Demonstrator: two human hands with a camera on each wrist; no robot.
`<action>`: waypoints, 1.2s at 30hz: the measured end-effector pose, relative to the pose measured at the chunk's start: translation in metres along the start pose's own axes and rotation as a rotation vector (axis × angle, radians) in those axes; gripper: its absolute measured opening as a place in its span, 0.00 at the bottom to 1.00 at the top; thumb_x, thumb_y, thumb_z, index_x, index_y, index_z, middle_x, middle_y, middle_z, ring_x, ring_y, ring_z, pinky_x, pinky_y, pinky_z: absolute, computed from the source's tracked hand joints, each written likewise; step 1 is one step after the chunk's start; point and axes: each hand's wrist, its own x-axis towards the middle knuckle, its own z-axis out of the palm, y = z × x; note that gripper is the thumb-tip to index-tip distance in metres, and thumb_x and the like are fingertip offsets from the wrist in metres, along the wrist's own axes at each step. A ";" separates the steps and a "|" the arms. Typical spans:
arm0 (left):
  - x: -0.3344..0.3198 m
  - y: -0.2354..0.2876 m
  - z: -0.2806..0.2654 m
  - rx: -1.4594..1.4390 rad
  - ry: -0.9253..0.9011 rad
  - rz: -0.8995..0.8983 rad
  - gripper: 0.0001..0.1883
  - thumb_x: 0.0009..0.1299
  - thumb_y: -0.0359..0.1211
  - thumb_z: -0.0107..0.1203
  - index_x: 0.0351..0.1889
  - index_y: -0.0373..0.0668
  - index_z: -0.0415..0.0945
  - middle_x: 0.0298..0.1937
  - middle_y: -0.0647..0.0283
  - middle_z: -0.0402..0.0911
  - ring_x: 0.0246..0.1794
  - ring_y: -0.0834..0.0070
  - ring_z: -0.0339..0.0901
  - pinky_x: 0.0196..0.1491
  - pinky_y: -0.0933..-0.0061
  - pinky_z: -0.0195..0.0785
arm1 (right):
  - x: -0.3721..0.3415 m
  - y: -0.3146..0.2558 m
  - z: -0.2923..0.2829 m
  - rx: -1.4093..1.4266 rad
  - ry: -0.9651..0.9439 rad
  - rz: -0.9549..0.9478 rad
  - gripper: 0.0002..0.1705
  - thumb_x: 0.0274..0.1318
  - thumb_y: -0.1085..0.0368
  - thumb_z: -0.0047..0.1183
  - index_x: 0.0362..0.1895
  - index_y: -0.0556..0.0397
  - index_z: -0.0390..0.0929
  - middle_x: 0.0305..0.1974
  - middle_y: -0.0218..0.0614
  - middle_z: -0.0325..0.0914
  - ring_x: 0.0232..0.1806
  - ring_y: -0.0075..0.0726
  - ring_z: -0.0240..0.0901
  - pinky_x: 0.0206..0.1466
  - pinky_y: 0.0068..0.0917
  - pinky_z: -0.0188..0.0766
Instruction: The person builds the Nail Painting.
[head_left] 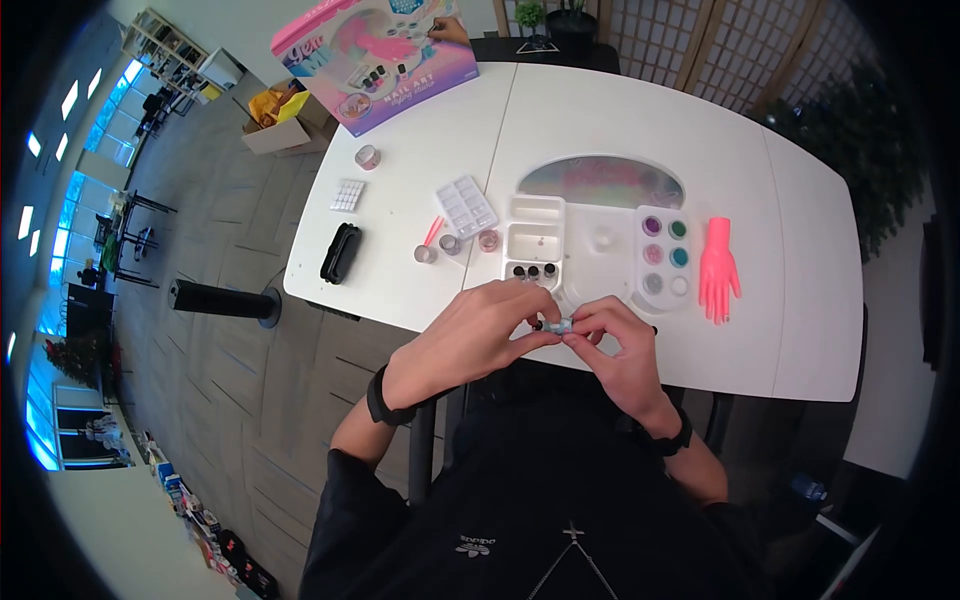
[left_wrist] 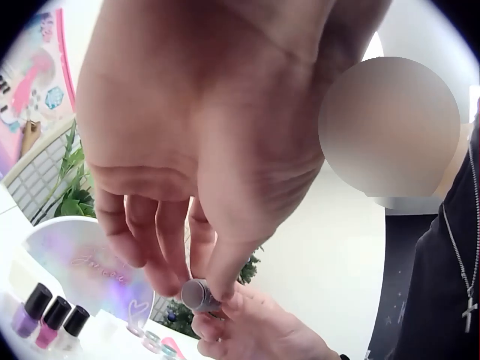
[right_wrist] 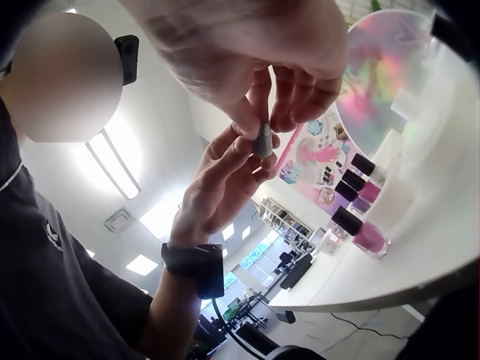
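Observation:
In the head view a small bottle (head_left: 553, 326) with a dark cap end lies sideways between the fingertips of both hands, over the table's front edge. My left hand (head_left: 480, 325) pinches the cap end, and my right hand (head_left: 622, 358) pinches the other end. The left wrist view shows the round grey end (left_wrist: 196, 295) of the bottle under the left hand's (left_wrist: 202, 150) thumb and fingers. Seen from the right wrist, the greyish bottle (right_wrist: 262, 141) is below the right hand's (right_wrist: 255, 60) fingertips. Fingers cover much of the bottle.
Dark-capped polish bottles (head_left: 534, 271) stand in a white tray (head_left: 563, 240) just beyond the hands. A palette of coloured pots (head_left: 662, 290) and a pink model hand (head_left: 718, 270) lie right. Small jars (head_left: 450, 244), a compartment box (head_left: 466, 207) and a black case (head_left: 341, 252) are left.

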 end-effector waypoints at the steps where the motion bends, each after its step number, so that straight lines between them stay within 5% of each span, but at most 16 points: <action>1: 0.003 -0.001 -0.002 0.027 -0.005 0.023 0.12 0.72 0.33 0.74 0.49 0.40 0.86 0.46 0.61 0.90 0.45 0.61 0.88 0.49 0.61 0.81 | 0.001 0.001 0.000 -0.006 0.001 0.007 0.05 0.63 0.74 0.72 0.41 0.58 0.88 0.45 0.34 0.87 0.42 0.31 0.82 0.43 0.28 0.75; 6: 0.010 -0.015 -0.002 0.100 -0.014 0.092 0.13 0.72 0.34 0.74 0.49 0.41 0.85 0.45 0.62 0.89 0.44 0.61 0.86 0.47 0.60 0.79 | 0.006 0.001 -0.001 -0.011 -0.042 0.057 0.11 0.65 0.71 0.72 0.50 0.56 0.87 0.50 0.36 0.86 0.44 0.33 0.83 0.46 0.30 0.76; 9: 0.025 -0.029 -0.017 0.053 0.036 -0.006 0.11 0.74 0.34 0.71 0.48 0.41 0.82 0.42 0.54 0.85 0.43 0.55 0.84 0.46 0.54 0.76 | 0.007 -0.004 0.002 -0.033 -0.018 0.099 0.18 0.68 0.67 0.71 0.59 0.54 0.84 0.56 0.38 0.84 0.49 0.35 0.82 0.50 0.32 0.77; 13: 0.051 -0.072 -0.025 0.201 0.071 -0.158 0.12 0.74 0.36 0.72 0.48 0.41 0.85 0.40 0.58 0.86 0.35 0.59 0.79 0.44 0.59 0.76 | 0.006 -0.002 0.002 -0.113 -0.054 0.184 0.23 0.70 0.64 0.68 0.66 0.54 0.80 0.63 0.42 0.80 0.61 0.42 0.79 0.62 0.38 0.78; 17: 0.066 -0.097 -0.018 0.303 0.027 -0.042 0.10 0.73 0.34 0.69 0.45 0.41 0.81 0.43 0.54 0.89 0.43 0.49 0.86 0.45 0.51 0.77 | 0.000 0.012 0.006 -0.434 -0.161 0.113 0.21 0.72 0.62 0.64 0.64 0.57 0.82 0.67 0.44 0.79 0.70 0.50 0.75 0.73 0.42 0.73; 22: 0.076 -0.114 -0.009 0.448 -0.046 -0.026 0.09 0.74 0.35 0.69 0.43 0.42 0.81 0.43 0.57 0.90 0.44 0.50 0.88 0.44 0.50 0.78 | -0.003 0.016 0.009 -0.633 -0.225 0.048 0.21 0.74 0.59 0.61 0.62 0.60 0.84 0.70 0.48 0.78 0.73 0.52 0.74 0.77 0.44 0.70; 36: 0.080 -0.122 0.001 0.578 -0.137 -0.011 0.08 0.73 0.33 0.68 0.39 0.38 0.84 0.40 0.52 0.90 0.42 0.47 0.88 0.45 0.48 0.80 | -0.003 0.020 0.007 -0.646 -0.277 0.053 0.22 0.74 0.60 0.61 0.62 0.64 0.84 0.71 0.54 0.77 0.74 0.55 0.73 0.78 0.47 0.69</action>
